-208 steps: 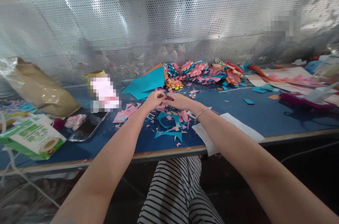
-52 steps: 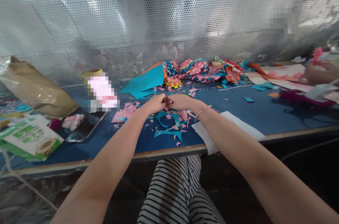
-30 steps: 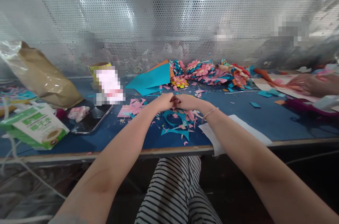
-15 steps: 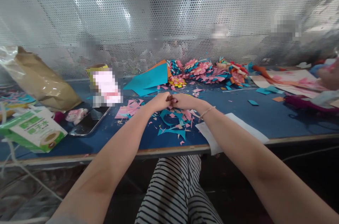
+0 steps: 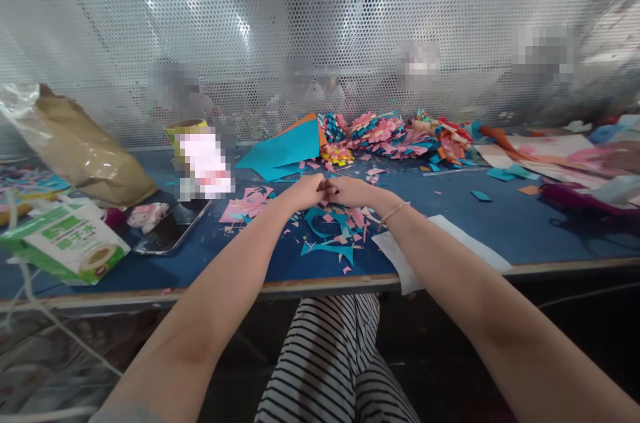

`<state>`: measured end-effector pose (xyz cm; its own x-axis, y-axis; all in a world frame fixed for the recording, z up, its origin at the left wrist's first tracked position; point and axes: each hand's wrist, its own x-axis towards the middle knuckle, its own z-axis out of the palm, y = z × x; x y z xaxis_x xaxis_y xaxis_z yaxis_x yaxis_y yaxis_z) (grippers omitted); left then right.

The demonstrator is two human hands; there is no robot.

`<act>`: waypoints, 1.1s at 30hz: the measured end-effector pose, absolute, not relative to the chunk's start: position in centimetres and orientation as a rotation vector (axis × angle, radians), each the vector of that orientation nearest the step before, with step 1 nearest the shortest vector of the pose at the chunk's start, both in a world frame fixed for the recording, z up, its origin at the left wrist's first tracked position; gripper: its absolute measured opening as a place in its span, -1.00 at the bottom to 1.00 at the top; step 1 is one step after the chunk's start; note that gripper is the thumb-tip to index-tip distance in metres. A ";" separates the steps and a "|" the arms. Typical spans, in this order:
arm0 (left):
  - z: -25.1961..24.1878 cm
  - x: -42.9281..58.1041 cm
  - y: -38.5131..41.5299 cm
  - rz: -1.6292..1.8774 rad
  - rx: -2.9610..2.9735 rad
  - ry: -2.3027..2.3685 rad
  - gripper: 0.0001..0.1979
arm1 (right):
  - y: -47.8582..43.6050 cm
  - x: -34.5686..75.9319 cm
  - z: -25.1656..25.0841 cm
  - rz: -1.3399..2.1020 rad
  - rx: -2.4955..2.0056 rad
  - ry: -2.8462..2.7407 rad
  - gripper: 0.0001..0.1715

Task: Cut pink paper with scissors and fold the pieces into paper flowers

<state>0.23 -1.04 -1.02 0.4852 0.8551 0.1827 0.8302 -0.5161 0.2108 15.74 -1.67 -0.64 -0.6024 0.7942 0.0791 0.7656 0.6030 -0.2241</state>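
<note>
Over the blue tabletop, my left hand (image 5: 309,191) and my right hand (image 5: 349,190) meet fingertip to fingertip, both with bent, closed fingers. Whatever they pinch between them is hidden or too small to make out. Right below them lie blue paper offcuts (image 5: 329,252) and small pink scraps. Beside my left wrist is a heap of pink paper pieces (image 5: 249,203). Just beyond the hands, a blue paper sheet (image 5: 285,151) leans partly over an orange one. A white sheet (image 5: 467,243) is partly under my right forearm and hangs over the table edge.
Bunches of cut paper (image 5: 383,133) line the back, before a perforated metal screen (image 5: 340,23). On the left are a brown bag (image 5: 87,146), a green-white box (image 5: 70,243), a phone (image 5: 175,226) and a roll (image 5: 187,124). At far right, a co-worker's blurred hand (image 5: 623,155) is over papers.
My hands stay together in the same place, with the camera view shifted slightly. The co-worker's hand at far right has moved lower and is blurred.
</note>
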 end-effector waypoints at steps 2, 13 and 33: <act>-1.0 0.2 -1.1 0.403 2.640 1.489 -0.84 | -1.6 15.7 -0.7 0.247 -1.301 -2.655 -0.78; -0.5 0.4 -1.7 0.260 2.715 1.503 -0.89 | -1.5 15.9 -0.7 0.334 -1.196 -2.698 -0.78; -0.5 0.4 -1.2 0.449 2.639 1.498 -0.89 | -1.4 15.8 -0.5 0.184 -1.247 -2.622 -0.74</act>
